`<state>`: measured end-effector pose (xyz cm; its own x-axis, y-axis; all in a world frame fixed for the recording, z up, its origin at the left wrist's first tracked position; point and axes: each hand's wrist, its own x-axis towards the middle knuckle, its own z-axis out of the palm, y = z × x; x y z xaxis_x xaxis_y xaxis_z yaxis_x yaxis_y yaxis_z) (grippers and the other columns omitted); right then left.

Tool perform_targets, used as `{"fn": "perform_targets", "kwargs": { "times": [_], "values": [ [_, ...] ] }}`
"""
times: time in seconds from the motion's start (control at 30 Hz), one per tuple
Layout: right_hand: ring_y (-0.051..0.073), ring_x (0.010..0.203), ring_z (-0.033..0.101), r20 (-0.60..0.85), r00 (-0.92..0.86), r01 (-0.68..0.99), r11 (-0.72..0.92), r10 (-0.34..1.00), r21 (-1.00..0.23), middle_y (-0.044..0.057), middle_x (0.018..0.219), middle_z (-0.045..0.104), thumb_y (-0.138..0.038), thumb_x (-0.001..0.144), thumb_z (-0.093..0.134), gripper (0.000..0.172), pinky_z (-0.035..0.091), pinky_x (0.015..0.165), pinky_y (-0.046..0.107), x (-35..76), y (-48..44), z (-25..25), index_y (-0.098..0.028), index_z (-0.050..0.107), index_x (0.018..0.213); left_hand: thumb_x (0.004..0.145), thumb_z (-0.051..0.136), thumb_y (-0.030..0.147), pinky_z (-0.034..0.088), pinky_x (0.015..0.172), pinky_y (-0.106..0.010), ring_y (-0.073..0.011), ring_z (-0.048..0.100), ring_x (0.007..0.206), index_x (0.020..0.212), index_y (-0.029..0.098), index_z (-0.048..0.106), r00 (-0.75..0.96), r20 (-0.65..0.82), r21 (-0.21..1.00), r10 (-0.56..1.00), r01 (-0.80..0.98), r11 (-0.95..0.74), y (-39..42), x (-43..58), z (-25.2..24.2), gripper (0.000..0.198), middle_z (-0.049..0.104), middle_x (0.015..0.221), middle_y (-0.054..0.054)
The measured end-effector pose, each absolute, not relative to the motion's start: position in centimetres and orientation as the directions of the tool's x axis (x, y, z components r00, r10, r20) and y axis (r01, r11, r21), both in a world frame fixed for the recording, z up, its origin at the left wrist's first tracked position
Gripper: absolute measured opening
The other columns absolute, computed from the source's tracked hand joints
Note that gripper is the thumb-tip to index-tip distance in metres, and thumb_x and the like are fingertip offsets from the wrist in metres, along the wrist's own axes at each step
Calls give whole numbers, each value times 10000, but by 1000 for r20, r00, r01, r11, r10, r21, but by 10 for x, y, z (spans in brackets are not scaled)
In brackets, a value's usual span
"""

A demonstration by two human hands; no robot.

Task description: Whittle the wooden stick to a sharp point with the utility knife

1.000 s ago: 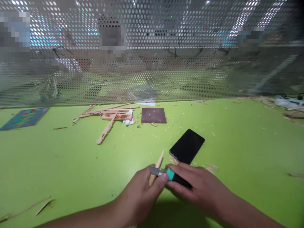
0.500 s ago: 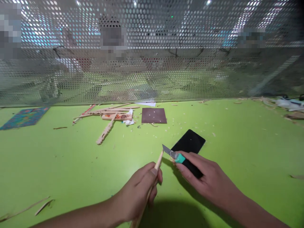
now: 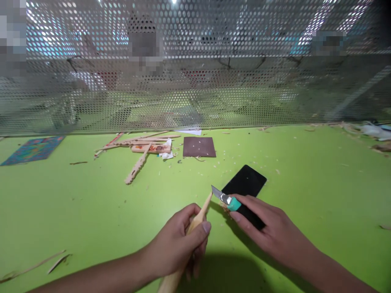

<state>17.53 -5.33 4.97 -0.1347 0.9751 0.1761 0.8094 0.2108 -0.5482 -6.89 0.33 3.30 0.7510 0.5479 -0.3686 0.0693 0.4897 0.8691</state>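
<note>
A pale wooden stick point(image 3: 199, 217) with a tapered tip slants up from the bottom edge, and my left hand point(image 3: 183, 240) is closed round it, thumb along its side. My right hand point(image 3: 267, 226) grips a utility knife point(image 3: 246, 211) with a black and teal handle. Its bare blade lies at the stick's tip; whether it touches the wood I cannot tell. Just beyond the knife a flat black rectangular slab point(image 3: 247, 179) rests on the table. Wood shavings point(image 3: 225, 206) show beneath the knife.
On the green table point(image 3: 91, 211), several carved wooden sticks point(image 3: 137, 165) lie in a pile at the back left. Near them are a brown square sheet point(image 3: 199, 147) and a patterned mat point(image 3: 33, 150). A perforated metal screen point(image 3: 195, 93) stands along the back edge.
The stick has turned in my left hand and its thicker part now shows, with the thumb moved to the right side. The knife stays near the tip. The view has shifted slightly.
</note>
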Motion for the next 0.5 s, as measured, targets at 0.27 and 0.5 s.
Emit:
{"fn": "perform_targets", "kwargs": {
  "times": [0.27,0.5],
  "values": [
    [223,833,758,155,-221,823,270,963,-500,93,1034,760,-419,1094,432,381,624,698,361,174,-54,47,-204,617,1350,1006,592,560,423,343,-136,-43,474,371,975,209,480,739,-357,887,571,77,455,3,-70,31,369,548,638,83],
    [245,834,767,82,-316,832,318,945,-455,118,1076,766,-403,1086,420,402,628,692,385,164,-59,43,-189,624,1358,966,656,564,422,352,-146,-62,505,384,1078,206,531,736,-356,905,575,117,410,3,-71,30,395,519,627,89]
  ]
}}
